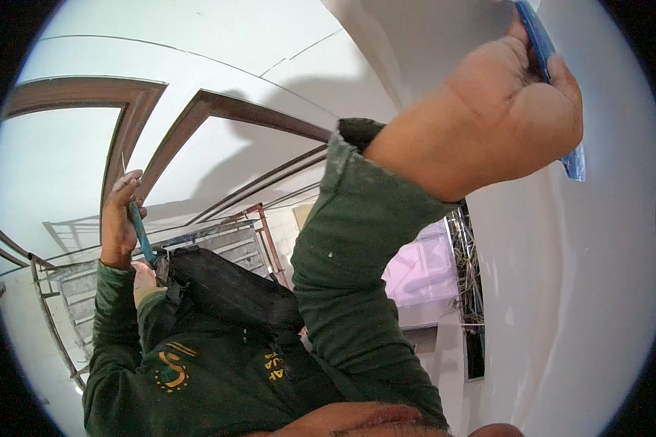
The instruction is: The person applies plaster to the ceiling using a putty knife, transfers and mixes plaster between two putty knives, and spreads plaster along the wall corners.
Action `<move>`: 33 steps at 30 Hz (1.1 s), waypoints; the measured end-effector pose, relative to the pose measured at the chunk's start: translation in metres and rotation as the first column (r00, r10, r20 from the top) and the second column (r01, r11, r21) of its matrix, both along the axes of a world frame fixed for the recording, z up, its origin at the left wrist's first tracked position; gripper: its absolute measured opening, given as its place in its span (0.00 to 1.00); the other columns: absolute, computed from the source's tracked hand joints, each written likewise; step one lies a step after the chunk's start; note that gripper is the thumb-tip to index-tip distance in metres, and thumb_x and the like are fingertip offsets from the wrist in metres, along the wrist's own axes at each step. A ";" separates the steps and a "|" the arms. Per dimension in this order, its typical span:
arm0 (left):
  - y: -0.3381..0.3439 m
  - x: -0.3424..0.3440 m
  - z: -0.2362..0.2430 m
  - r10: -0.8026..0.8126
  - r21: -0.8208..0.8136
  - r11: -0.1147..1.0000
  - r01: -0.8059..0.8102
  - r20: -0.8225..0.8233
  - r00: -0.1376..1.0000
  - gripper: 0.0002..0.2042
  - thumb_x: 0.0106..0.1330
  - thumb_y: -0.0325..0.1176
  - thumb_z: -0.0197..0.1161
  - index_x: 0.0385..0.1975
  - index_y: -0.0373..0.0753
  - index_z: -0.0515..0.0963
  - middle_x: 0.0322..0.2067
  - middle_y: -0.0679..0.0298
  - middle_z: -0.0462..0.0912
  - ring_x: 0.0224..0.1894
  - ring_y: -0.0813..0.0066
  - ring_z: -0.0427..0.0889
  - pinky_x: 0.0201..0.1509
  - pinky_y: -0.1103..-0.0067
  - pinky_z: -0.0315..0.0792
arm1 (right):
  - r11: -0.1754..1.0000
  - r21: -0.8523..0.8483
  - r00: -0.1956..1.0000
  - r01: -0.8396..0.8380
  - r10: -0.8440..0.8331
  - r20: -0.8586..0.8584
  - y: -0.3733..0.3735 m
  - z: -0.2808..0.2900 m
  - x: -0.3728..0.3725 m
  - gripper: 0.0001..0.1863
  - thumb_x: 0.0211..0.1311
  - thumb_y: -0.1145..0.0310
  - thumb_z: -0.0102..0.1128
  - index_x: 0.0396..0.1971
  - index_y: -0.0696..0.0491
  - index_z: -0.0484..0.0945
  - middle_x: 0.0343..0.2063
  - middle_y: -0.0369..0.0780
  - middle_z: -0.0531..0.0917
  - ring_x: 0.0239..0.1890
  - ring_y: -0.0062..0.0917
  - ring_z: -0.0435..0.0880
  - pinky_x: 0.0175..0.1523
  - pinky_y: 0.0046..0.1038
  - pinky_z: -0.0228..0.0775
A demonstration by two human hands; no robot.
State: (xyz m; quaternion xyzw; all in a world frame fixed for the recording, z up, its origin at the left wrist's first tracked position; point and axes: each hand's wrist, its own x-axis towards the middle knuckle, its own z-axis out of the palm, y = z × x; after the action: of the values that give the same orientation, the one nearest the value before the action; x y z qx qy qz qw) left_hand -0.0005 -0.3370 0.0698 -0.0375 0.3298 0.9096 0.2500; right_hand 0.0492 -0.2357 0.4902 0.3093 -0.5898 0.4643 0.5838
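Note:
My right hand [517, 109], at the upper right, grips a long, flat blue tool [574, 164] close to a smooth white surface [576, 262]; whether the two touch I cannot tell. At the left, my left hand [120, 222] is closed around a teal-handled tool [142, 237] with a thin metal tip pointing up. A black bag [219, 284] hangs across my green sweatshirt at chest height, just below and right of that hand.
Behind are white panels with brown frames [226, 105], a metal rack with rails [80, 298] at the left, a pink panel [415, 269] and an opening with tangled grey strands [470, 262] beside the white surface.

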 end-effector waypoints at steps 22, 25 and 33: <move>0.084 0.026 -0.004 -0.092 -0.083 0.993 0.083 -0.112 0.989 0.16 0.57 0.26 0.49 0.47 0.33 0.71 0.41 0.64 0.68 0.23 0.83 0.69 0.23 0.85 0.65 | 0.906 -0.411 0.992 0.103 -0.122 -0.020 0.158 -0.082 0.106 0.14 0.53 0.80 0.54 0.41 0.67 0.71 0.45 0.51 0.75 0.48 0.36 0.75 0.61 0.37 0.62; 0.092 0.032 -0.004 -0.120 -0.092 0.990 0.111 -0.101 0.988 0.16 0.57 0.26 0.49 0.46 0.33 0.71 0.37 0.65 0.70 0.23 0.83 0.69 0.23 0.85 0.64 | 0.927 -0.367 0.993 0.073 -0.101 -0.057 0.167 -0.078 0.108 0.15 0.53 0.81 0.54 0.42 0.69 0.70 0.47 0.52 0.74 0.50 0.38 0.73 0.63 0.39 0.61; 0.093 0.042 -0.004 -0.175 -0.166 0.974 0.156 -0.103 0.979 0.14 0.58 0.27 0.50 0.45 0.34 0.71 0.23 0.67 0.69 0.20 0.84 0.68 0.21 0.86 0.61 | 0.905 -0.417 0.996 -0.087 0.077 -0.041 0.173 -0.075 0.116 0.16 0.54 0.81 0.54 0.43 0.71 0.68 0.48 0.53 0.73 0.51 0.39 0.73 0.63 0.40 0.61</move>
State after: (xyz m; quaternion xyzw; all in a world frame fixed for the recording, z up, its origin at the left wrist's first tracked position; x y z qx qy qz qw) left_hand 0.0415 -0.2440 0.0662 0.0238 0.4164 0.8574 0.3016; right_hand 0.1656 -0.0631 0.4151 0.2070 -0.4565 0.6001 0.6234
